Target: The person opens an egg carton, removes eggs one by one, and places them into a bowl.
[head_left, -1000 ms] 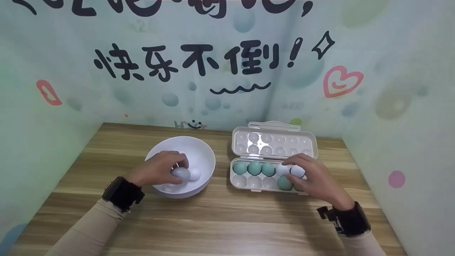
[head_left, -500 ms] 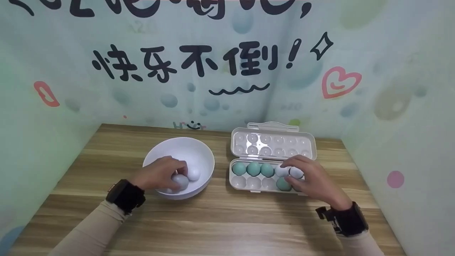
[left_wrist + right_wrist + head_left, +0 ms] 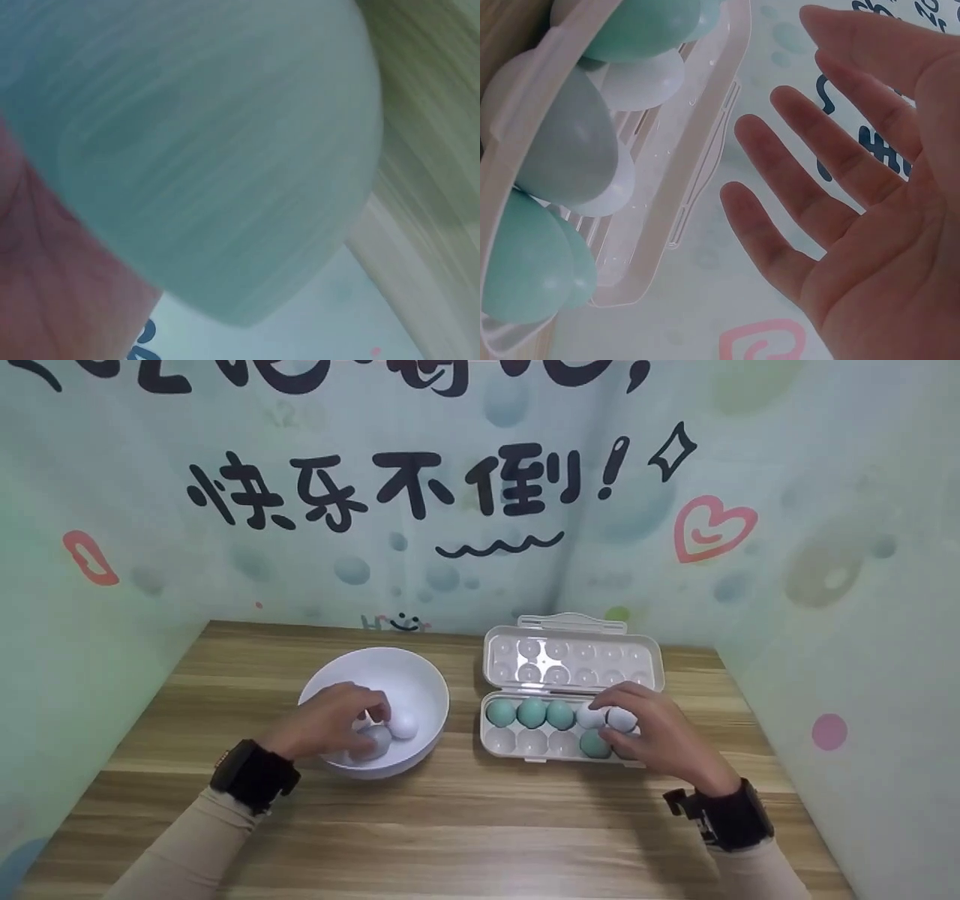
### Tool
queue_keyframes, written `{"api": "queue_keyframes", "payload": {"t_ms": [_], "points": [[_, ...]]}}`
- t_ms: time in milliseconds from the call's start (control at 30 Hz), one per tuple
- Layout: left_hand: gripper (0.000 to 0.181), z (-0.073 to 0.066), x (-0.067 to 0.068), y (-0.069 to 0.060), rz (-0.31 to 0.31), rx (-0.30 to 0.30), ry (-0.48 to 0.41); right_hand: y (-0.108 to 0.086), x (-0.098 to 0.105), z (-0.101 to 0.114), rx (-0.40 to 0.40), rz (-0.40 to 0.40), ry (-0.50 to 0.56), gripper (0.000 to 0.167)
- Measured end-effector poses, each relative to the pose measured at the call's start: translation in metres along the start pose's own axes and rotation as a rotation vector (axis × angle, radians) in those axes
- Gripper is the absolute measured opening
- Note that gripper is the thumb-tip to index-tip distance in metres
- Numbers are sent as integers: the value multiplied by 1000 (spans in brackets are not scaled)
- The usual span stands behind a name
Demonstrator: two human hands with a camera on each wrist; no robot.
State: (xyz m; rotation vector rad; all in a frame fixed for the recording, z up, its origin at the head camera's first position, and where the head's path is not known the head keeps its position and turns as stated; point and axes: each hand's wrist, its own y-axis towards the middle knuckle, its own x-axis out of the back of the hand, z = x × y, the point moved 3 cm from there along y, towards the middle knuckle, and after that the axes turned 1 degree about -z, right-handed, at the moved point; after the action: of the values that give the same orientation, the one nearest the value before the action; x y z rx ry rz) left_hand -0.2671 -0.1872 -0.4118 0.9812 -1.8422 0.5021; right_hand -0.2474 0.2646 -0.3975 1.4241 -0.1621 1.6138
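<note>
My left hand (image 3: 330,724) reaches into a white bowl (image 3: 427,682). Its thumb lies over a greyish egg (image 3: 381,741) and its fingers arch above it, apart from the egg; whether the thumb touches is unclear. A white egg (image 3: 403,724) rests beside that one. In the left wrist view, the bowl's outer wall (image 3: 240,172) covers much of the frame. My right hand (image 3: 667,735) hovers at the right part of an open egg carton (image 3: 491,742), over a white egg (image 3: 620,720). The right wrist view shows its fingers (image 3: 780,187) spread, holding nothing.
Green eggs (image 3: 532,712) fill the carton's left back row, with another white egg (image 3: 589,715) beside them. Hollows at the front left are vacant. The lid (image 3: 574,660) leans back toward the printed backdrop (image 3: 315,577). All stands on a wooden table (image 3: 450,825).
My left hand has lowered the greyish egg into the bowl, and its fingers have come away from it. The right hand stays over the carton.
</note>
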Motion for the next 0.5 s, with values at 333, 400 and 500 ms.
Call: {"api": "queue_keyframes", "payload": {"t_ms": [333, 400, 500], "points": [[26, -21, 6, 4, -292, -87, 28, 0, -2, 3, 0, 40, -1, 42], [30, -27, 5, 6, -341, -88, 32, 0, -2, 3, -8, 52, -6, 43], [35, -34, 1, 9, -382, -67, 20, 2, -3, 3, -18, 74, -12, 44]]}}
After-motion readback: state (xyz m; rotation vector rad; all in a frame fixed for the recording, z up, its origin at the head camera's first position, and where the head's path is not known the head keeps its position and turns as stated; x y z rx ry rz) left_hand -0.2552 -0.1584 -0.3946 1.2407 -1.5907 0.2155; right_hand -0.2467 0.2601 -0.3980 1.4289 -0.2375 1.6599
